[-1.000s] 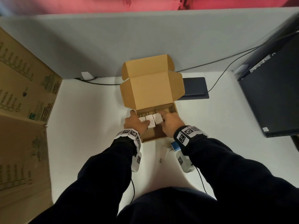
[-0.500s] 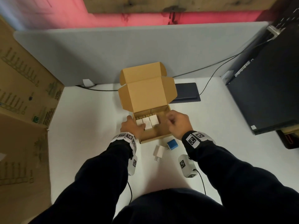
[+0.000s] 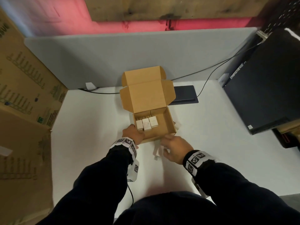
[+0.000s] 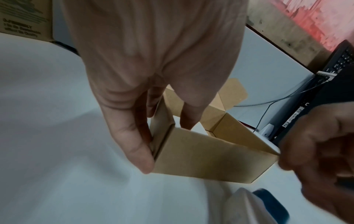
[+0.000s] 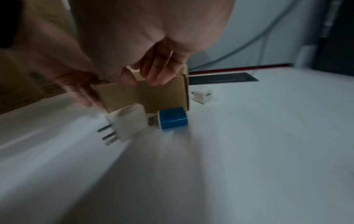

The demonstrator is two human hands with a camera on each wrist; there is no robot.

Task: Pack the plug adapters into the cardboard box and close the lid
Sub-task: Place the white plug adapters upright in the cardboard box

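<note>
The cardboard box (image 3: 171,122) stands open mid-table with its lid (image 3: 146,96) upright. Three white plug adapters (image 3: 146,124) sit side by side in its back left part. My left hand (image 3: 134,132) grips the near left corner, thumb (image 4: 141,157) outside the wall and fingers inside. My right hand (image 3: 168,143) hovers just in front of the box, fingers (image 5: 159,71) loosely curled and holding nothing. Below it on the table lie a white adapter (image 5: 128,121) with its prongs toward me and a blue adapter (image 5: 173,118). Another white adapter (image 5: 203,95) lies right of the box.
Large printed cardboard cartons (image 3: 24,95) wall off the left side. A grey partition (image 3: 113,54) runs along the back. Behind the box lies a dark flat pad (image 3: 185,95), with cables (image 3: 211,70) leading to a black computer case (image 3: 267,86) at the right.
My right hand has come out of the box and back toward me, over the loose adapters in front. The left hand stays at the box's near left corner.
</note>
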